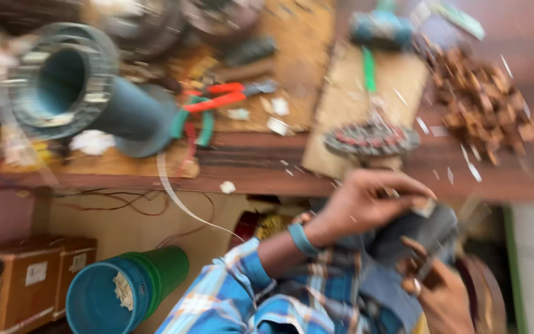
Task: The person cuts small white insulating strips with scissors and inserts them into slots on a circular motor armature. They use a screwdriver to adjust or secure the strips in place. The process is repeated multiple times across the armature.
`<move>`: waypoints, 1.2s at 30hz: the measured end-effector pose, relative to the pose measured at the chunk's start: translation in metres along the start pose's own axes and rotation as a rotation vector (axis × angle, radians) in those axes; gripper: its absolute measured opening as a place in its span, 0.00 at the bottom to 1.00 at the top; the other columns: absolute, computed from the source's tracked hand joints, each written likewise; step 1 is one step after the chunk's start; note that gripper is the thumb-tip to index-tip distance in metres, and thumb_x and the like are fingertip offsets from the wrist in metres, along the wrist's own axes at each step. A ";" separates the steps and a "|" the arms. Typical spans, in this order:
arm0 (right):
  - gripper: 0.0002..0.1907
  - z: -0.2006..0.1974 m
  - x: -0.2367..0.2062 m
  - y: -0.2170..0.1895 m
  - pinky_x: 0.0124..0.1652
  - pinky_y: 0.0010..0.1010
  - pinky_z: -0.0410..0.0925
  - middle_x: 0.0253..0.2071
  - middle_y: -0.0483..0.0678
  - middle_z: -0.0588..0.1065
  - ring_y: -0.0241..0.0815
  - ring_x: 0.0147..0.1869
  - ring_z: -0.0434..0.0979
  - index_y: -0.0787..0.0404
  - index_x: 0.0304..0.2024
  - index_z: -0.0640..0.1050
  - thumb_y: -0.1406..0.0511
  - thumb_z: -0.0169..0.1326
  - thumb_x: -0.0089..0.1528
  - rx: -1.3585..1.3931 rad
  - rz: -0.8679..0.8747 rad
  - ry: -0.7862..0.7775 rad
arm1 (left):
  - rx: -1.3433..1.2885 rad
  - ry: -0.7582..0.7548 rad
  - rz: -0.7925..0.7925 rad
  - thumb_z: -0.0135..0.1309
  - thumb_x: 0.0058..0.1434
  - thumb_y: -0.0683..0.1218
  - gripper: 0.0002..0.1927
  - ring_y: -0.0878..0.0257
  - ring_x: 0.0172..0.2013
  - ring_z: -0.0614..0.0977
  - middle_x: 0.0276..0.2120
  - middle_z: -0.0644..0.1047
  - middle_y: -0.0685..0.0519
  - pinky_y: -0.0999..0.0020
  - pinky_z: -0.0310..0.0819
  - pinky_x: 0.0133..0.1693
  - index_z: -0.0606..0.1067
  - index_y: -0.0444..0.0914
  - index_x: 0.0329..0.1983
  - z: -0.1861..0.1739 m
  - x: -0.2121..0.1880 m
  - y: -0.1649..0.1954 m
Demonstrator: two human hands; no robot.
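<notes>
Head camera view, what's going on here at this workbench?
The picture is motion-blurred. A person in a blue plaid shirt works at the edge of a cluttered wooden bench. The left hand pinches a small pale piece over a grey object on the lap; the right hand is at its lower side. On the bench lie a round motor winding, red-handled pliers, a blue flanged pipe and a pile of copper scraps.

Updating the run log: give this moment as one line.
left hand: touching small pale piece | right hand: beside dark part, grip unclear | bench: pliers
</notes>
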State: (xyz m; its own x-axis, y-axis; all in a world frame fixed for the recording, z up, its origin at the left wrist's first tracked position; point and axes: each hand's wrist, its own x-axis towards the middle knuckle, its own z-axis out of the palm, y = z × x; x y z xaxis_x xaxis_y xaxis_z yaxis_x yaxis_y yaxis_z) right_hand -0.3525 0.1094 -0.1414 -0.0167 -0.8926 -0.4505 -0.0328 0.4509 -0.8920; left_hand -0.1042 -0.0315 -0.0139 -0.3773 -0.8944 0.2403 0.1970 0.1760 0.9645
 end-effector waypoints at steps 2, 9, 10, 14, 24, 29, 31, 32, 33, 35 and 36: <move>0.46 0.012 -0.021 -0.007 0.39 0.25 0.67 0.38 0.45 0.76 0.36 0.42 0.75 0.63 0.63 0.76 0.58 0.73 0.42 0.081 0.013 -0.049 | 0.022 -0.016 -0.069 0.60 0.69 0.40 0.06 0.75 0.38 0.81 0.35 0.83 0.55 0.75 0.78 0.44 0.81 0.35 0.47 0.002 -0.002 -0.004; 0.48 0.046 -0.026 -0.055 0.39 0.23 0.67 0.35 0.42 0.74 0.32 0.40 0.73 0.71 0.60 0.77 0.53 0.75 0.41 0.151 0.025 -0.247 | 0.060 -0.008 -0.276 0.60 0.67 0.43 0.08 0.75 0.29 0.79 0.32 0.83 0.57 0.77 0.77 0.31 0.82 0.34 0.44 0.007 -0.005 0.001; 0.48 0.048 -0.028 -0.060 0.39 0.23 0.67 0.34 0.41 0.74 0.31 0.39 0.73 0.71 0.59 0.77 0.52 0.74 0.41 0.122 0.024 -0.256 | 0.054 0.001 -0.267 0.60 0.67 0.44 0.08 0.76 0.30 0.79 0.32 0.83 0.57 0.77 0.77 0.31 0.82 0.34 0.44 0.007 -0.004 0.001; 0.47 0.051 -0.032 -0.072 0.30 0.24 0.61 0.30 0.41 0.72 0.31 0.32 0.69 0.70 0.58 0.79 0.55 0.74 0.38 0.085 0.114 -0.220 | 0.028 -0.036 -0.272 0.60 0.68 0.46 0.09 0.76 0.30 0.80 0.32 0.82 0.57 0.78 0.78 0.30 0.81 0.35 0.44 0.007 -0.002 -0.003; 0.42 0.043 -0.043 -0.075 0.31 0.24 0.61 0.27 0.42 0.72 0.31 0.31 0.70 0.72 0.56 0.80 0.62 0.73 0.40 0.101 0.162 -0.213 | 0.026 -0.054 -0.305 0.61 0.67 0.47 0.11 0.76 0.28 0.79 0.31 0.82 0.57 0.78 0.76 0.30 0.82 0.34 0.44 0.006 -0.005 -0.014; 0.43 0.044 -0.043 -0.076 0.31 0.23 0.62 0.28 0.43 0.73 0.31 0.31 0.71 0.73 0.56 0.79 0.60 0.74 0.40 0.154 0.146 -0.228 | 0.023 -0.048 -0.316 0.61 0.66 0.48 0.11 0.76 0.28 0.80 0.31 0.82 0.57 0.78 0.76 0.29 0.82 0.34 0.44 0.006 -0.004 -0.014; 0.44 0.044 -0.043 -0.077 0.31 0.23 0.62 0.28 0.43 0.73 0.31 0.31 0.71 0.73 0.56 0.79 0.60 0.74 0.39 0.160 0.151 -0.222 | 0.030 -0.047 -0.311 0.61 0.66 0.48 0.11 0.76 0.28 0.80 0.31 0.82 0.57 0.78 0.77 0.29 0.82 0.35 0.44 0.005 -0.004 -0.014; 0.44 0.044 -0.044 -0.077 0.31 0.23 0.62 0.29 0.43 0.73 0.31 0.31 0.71 0.73 0.56 0.79 0.60 0.74 0.39 0.143 0.144 -0.223 | 0.032 -0.047 -0.308 0.61 0.66 0.48 0.12 0.76 0.28 0.80 0.31 0.82 0.57 0.78 0.77 0.29 0.82 0.35 0.45 0.006 -0.004 -0.013; 0.44 0.044 -0.044 -0.078 0.31 0.23 0.62 0.29 0.43 0.73 0.30 0.31 0.70 0.73 0.56 0.79 0.60 0.74 0.39 0.125 0.136 -0.223 | 0.028 -0.050 -0.314 0.61 0.66 0.48 0.11 0.76 0.28 0.80 0.31 0.82 0.57 0.78 0.77 0.29 0.82 0.35 0.45 0.006 -0.004 -0.013; 0.44 0.045 -0.044 -0.079 0.30 0.23 0.61 0.28 0.43 0.73 0.30 0.31 0.70 0.73 0.56 0.80 0.60 0.74 0.39 0.116 0.134 -0.219 | 0.025 -0.054 -0.326 0.61 0.66 0.48 0.11 0.76 0.29 0.80 0.31 0.82 0.57 0.78 0.77 0.30 0.82 0.34 0.45 0.006 -0.003 -0.012; 0.44 0.044 -0.044 -0.079 0.30 0.23 0.61 0.28 0.43 0.73 0.30 0.31 0.70 0.73 0.56 0.79 0.60 0.74 0.39 0.126 0.139 -0.215 | 0.024 -0.049 -0.335 0.61 0.66 0.47 0.11 0.76 0.29 0.80 0.31 0.82 0.57 0.78 0.77 0.30 0.82 0.34 0.44 0.006 -0.003 -0.011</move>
State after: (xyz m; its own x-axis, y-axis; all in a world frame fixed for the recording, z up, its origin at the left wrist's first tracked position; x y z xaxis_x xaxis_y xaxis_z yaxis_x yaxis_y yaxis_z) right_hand -0.3047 0.1129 -0.0526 0.2001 -0.8077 -0.5547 0.0796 0.5776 -0.8124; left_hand -0.1108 -0.0288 -0.0249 -0.4603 -0.8836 -0.0858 0.0334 -0.1138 0.9929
